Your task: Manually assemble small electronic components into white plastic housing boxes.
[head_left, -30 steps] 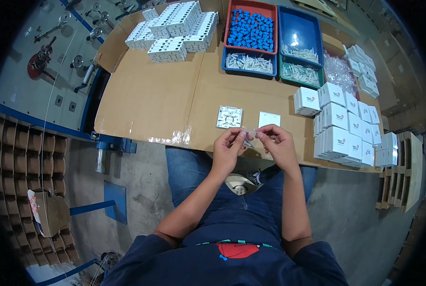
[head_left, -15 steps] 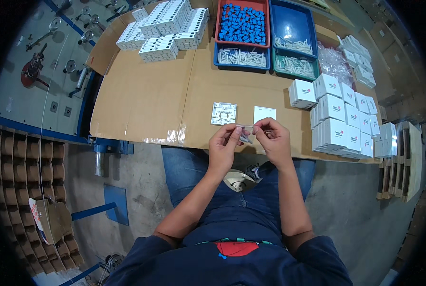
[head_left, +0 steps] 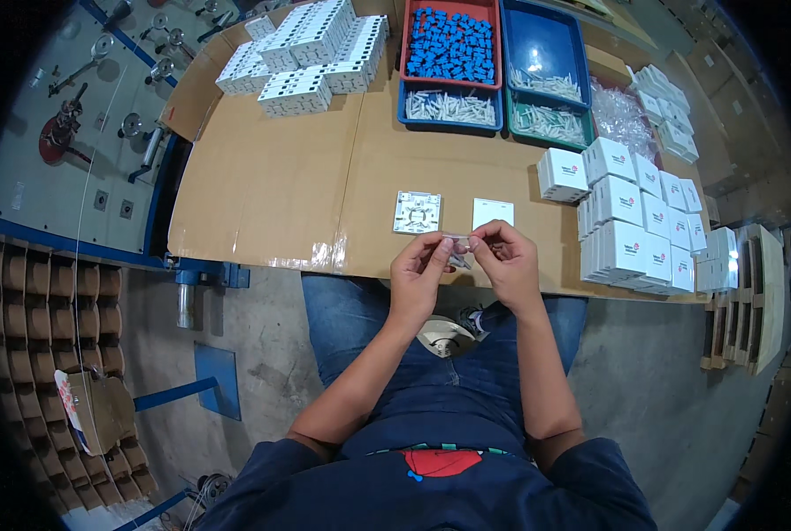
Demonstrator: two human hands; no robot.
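Near the front edge of the cardboard-covered table, my left hand (head_left: 419, 273) and my right hand (head_left: 509, 265) pinch the top of a small clear plastic bag (head_left: 458, 240) between thumbs and forefingers. Small greyish pieces show below the pinch, beside the left fingers; their kind is too small to make out. A white square housing (head_left: 418, 212) with an open middle and inner fittings lies flat just beyond my left hand. Beyond my right hand lies a plain white square plate (head_left: 493, 210), its near edge partly covered by the fingers.
White square boxes (head_left: 624, 199) are stacked at the right. White housings (head_left: 294, 53) are piled at the far left. At the back stand a red tray (head_left: 499, 62) of blue parts, blue trays (head_left: 541, 31) and a green tray (head_left: 546, 141) with white pieces, beside clear plastic bags (head_left: 623, 115).
Both hands stay at the same spot, still pinching the bag. The left thumb and fingers have shifted slightly to the right along its top.
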